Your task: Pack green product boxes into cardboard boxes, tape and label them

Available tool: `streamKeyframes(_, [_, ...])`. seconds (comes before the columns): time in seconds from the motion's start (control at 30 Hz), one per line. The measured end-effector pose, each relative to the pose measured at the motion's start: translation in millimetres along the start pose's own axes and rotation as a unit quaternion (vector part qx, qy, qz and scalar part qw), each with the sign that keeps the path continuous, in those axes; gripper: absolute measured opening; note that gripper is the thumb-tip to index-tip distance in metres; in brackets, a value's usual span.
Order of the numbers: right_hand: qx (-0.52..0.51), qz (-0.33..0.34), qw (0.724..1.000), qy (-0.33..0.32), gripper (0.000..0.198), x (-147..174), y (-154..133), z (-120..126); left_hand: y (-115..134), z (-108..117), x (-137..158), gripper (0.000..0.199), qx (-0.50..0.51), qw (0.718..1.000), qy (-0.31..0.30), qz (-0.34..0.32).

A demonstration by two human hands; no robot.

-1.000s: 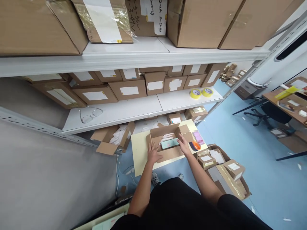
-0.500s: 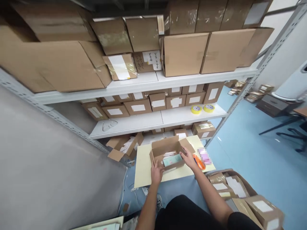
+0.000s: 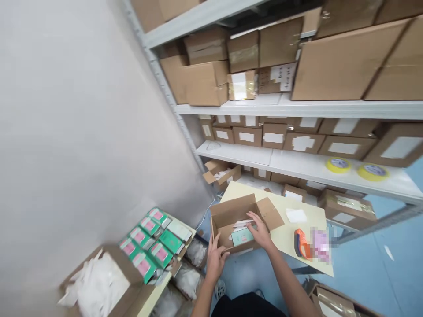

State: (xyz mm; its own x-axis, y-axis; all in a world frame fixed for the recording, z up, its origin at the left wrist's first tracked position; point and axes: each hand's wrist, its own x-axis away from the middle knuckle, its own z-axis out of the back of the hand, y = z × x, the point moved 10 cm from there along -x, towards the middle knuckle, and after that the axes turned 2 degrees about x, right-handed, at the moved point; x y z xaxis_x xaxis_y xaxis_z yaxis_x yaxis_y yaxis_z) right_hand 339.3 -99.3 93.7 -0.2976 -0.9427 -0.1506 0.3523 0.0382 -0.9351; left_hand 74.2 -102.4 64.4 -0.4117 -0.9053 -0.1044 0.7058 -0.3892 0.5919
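Note:
An open cardboard box (image 3: 228,210) is at the left front of the cream table, jutting past its edge. Inside lie a mint-green packet (image 3: 242,236) and some white pieces (image 3: 243,223). My left hand (image 3: 215,259) grips the box's left front corner, thumb and fingers over the wall. At the right side my right hand (image 3: 260,232) is hooked over the wall, its fingers reaching inside beside the mint-green packet. Part of the right wall is hidden behind that hand. One flap (image 3: 269,213) sticks out to the right.
On the cream table (image 3: 280,244) are an orange tape dispenser (image 3: 302,244), a white paper (image 3: 295,215) and a blurred pink item (image 3: 320,244). Shelves of cartons (image 3: 300,144) stand behind. Left, a low table holds green packets (image 3: 160,253) and a box of white filling (image 3: 99,281).
My view has swung left, bringing the green packets into sight. The box, between both hands, has shifted toward me and left, now past the table's edge.

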Motion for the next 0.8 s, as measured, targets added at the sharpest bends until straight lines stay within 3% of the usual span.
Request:
streamKeyframes(0.23, [-0.019,0.064,0.990,-0.127,0.047,11.9,-61.1,-97.0,-50.4,55.4,99.0,0.014,-0.017,0.991,0.091,0.096])
streamKeyframes(0.4, [-0.032,0.086,0.975,-0.200,0.049,38.9,-92.6,-182.1,-87.0,91.2,176.8,0.012,-0.032,0.978,0.134,0.154])
streamKeyframes(0.6, [-0.041,0.087,0.947,-0.307,0.049,107.8,-147.0,-312.6,-137.4,138.6,295.2,0.013,-0.021,0.951,0.182,0.248])
streamKeyframes(0.8, [-0.030,0.148,0.917,-0.369,0.050,184.0,-211.8,-424.9,-183.0,180.4,400.4,0.015,-0.008,0.933,0.205,0.295])
